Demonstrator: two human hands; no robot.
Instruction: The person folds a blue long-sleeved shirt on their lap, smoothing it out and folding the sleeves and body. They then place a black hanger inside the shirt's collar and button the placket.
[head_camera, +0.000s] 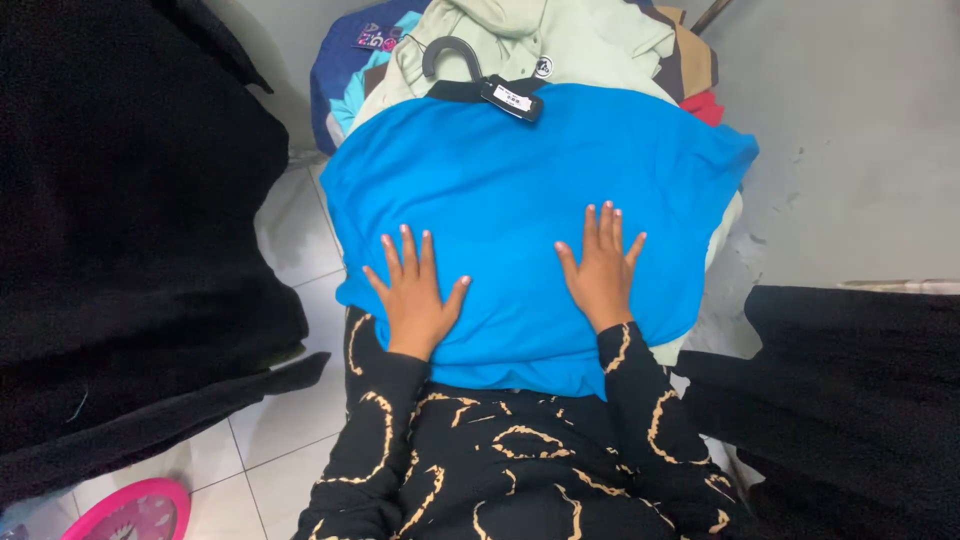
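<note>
Head view, looking down. I see a bright blue garment (530, 200) spread flat over my lap and over a heap of clothes beyond it; its cloth is plain, smooth and nearly creaseless, with rounded side edges and a straight hem nearest me. A black plastic hanger (462, 68) sits at its far edge, hook curling up to the left, with a small black tag (512, 99) bearing a white label on its neck. My left hand (415, 295) lies palm down on the near left part of the blue cloth, fingers spread wide, gripping nothing. My right hand (602, 270) lies palm down on the near right part, fingers together, thumb out, likewise empty. Both sleeves are black with tan looping patterns. Under the garment lies a pale green garment (560, 40). Black fabric (130, 220) flanks both sides; white floor tiles (290, 240) and a pink round object (135, 512) appear lower left.
</note>
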